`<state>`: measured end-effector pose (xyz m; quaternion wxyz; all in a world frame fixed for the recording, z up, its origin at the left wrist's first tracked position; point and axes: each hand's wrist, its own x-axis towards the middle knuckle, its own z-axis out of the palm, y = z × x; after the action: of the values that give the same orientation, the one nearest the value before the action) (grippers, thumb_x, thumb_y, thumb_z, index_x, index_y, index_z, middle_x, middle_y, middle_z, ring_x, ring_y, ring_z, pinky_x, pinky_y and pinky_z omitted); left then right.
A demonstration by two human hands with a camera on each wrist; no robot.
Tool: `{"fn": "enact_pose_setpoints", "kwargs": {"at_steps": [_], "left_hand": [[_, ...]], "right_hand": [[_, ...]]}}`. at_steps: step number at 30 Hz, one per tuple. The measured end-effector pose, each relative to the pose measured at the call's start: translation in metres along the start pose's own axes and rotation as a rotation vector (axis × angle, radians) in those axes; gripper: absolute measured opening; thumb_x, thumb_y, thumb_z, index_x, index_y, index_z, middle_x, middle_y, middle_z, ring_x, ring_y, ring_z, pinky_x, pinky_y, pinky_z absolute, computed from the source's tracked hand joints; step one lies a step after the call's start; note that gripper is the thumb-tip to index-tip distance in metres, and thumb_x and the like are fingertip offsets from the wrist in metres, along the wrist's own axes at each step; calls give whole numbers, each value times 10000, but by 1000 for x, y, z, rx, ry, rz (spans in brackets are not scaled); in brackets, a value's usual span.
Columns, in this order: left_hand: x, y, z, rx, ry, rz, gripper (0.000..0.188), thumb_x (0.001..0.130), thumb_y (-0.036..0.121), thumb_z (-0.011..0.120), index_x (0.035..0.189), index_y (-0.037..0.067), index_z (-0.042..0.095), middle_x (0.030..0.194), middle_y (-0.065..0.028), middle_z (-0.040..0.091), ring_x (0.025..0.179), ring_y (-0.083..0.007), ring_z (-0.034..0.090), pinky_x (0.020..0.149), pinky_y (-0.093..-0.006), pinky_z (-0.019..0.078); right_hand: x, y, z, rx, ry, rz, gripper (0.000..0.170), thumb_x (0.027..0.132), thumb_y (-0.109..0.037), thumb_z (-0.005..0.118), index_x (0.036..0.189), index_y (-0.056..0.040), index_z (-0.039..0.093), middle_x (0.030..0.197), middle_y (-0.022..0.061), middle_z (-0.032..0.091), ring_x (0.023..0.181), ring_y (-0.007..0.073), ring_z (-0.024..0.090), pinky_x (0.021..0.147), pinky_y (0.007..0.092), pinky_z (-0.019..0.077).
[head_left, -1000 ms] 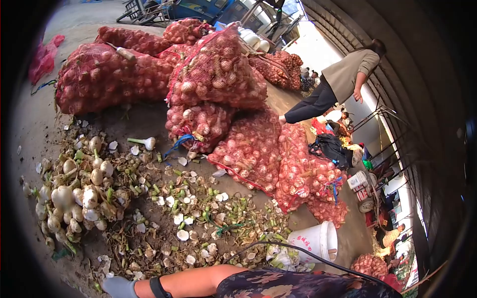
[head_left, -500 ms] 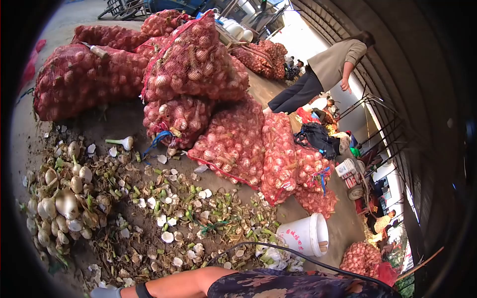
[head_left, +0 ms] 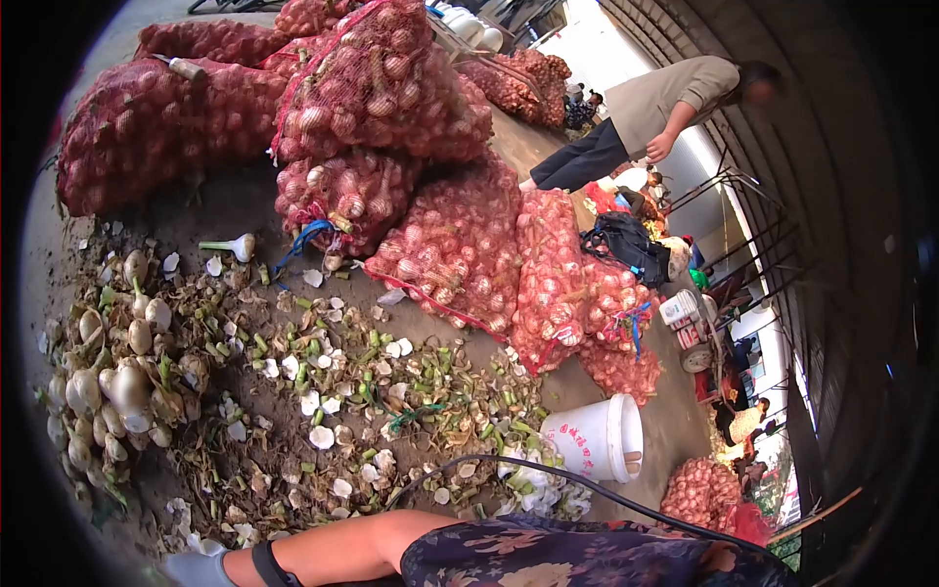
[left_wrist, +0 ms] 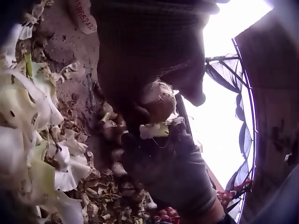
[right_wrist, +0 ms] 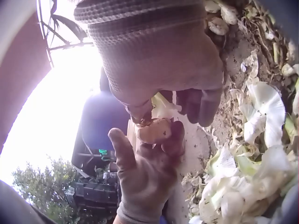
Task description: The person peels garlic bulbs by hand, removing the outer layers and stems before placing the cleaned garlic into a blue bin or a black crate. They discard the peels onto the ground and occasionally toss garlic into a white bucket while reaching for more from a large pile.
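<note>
Neither hand shows in the head view. In the left wrist view my gloved left hand (left_wrist: 149, 51), dark against the light, holds a garlic bulb (left_wrist: 160, 101). My gloved right hand (left_wrist: 175, 172) is close below, its fingers around a short pale-green stalk (left_wrist: 155, 131) at the bulb. From the right wrist the same garlic bulb (right_wrist: 154, 131) shows between both hands. There my left hand (right_wrist: 147, 182) supports it from below with the thumb raised, and my right hand (right_wrist: 163, 60) comes from above, its thumb at the bulb and its fingers bent beside the stalk (right_wrist: 163, 105).
Garlic bulbs (head_left: 127, 391) are heaped at left on the ground. Peelings and cut stalks (head_left: 342, 411) litter the floor. Red mesh sacks (head_left: 381, 98) of garlic are piled behind. A white bucket (head_left: 587, 435) stands by my leg (head_left: 333, 548). Another person (head_left: 655, 117) stands beyond.
The head view has shifted, so the sacks, bucket and heap sit further left and higher. The standing person's lower arm has shifted and the head is further right.
</note>
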<state>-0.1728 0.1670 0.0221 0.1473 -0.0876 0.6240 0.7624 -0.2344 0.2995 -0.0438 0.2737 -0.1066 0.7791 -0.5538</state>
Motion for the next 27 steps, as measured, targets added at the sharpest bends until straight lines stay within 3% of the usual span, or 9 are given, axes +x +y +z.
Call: {"fn": "enact_pose_setpoints", "kwargs": {"at_steps": [2,3,8,11,14,18,20,23,27], "left_hand": [[-2,1,0,-30,-32,-21,387,927,130,601,1254,-52,502,1214,-188,561,1048,-265,583,888,-372,520],[-5,2,-4,-43,-46,-32,387,928,131,598,1255,-51,501,1216,-188,560,1051,-266,582,891,-373,519],[-10,2,0,-131,-127,-82,387,932,138,587,1261,-46,495,1224,-185,557,1064,-268,576,902,-378,512],[-12,1,5,-188,-171,-108,388,935,141,579,1265,-43,492,1229,-184,555,1072,-269,573,909,-381,508],[-9,5,11,-241,-220,-123,388,938,145,572,1269,-41,489,1234,-183,553,1080,-270,569,915,-384,505],[-7,3,21,-315,-280,-157,389,942,150,563,1274,-37,485,1241,-181,551,1091,-272,565,924,-388,500],[-6,0,27,-358,-306,-174,389,944,153,558,1276,-35,483,1244,-180,550,1096,-272,562,929,-390,497],[-3,-4,37,-425,-349,-196,389,947,157,551,1280,-32,480,1249,-179,548,1104,-273,559,936,-394,493],[4,-7,49,-504,-409,-224,390,951,162,542,1285,-28,476,1255,-177,545,1115,-275,554,945,-398,488]], "right_hand": [[-6,-10,-14,149,-38,37,211,665,-35,650,840,63,583,714,233,617,685,319,648,593,423,473],[-27,-40,-39,423,-164,241,195,665,14,619,847,68,577,697,218,614,665,293,639,583,430,461],[14,24,12,110,6,-6,178,696,54,573,873,57,592,654,201,610,575,301,637,454,420,471],[-19,-21,-27,392,-191,245,217,719,70,539,923,58,612,671,202,618,590,317,651,432,454,483],[-21,-19,-18,466,-225,163,229,729,71,525,941,64,613,708,199,631,638,325,655,480,450,490],[-8,1,4,118,-158,80,246,737,80,512,958,68,619,778,210,645,777,333,650,639,446,483],[-13,0,3,175,-226,145,201,728,19,567,908,63,644,803,224,653,778,334,660,653,433,492],[-15,-3,-3,-382,-220,-28,157,668,-156,692,762,-31,710,801,126,694,790,325,681,651,434,513],[-2,2,-9,-833,-8,112,277,650,-283,730,850,-92,744,872,79,712,804,237,689,608,338,505]]}}
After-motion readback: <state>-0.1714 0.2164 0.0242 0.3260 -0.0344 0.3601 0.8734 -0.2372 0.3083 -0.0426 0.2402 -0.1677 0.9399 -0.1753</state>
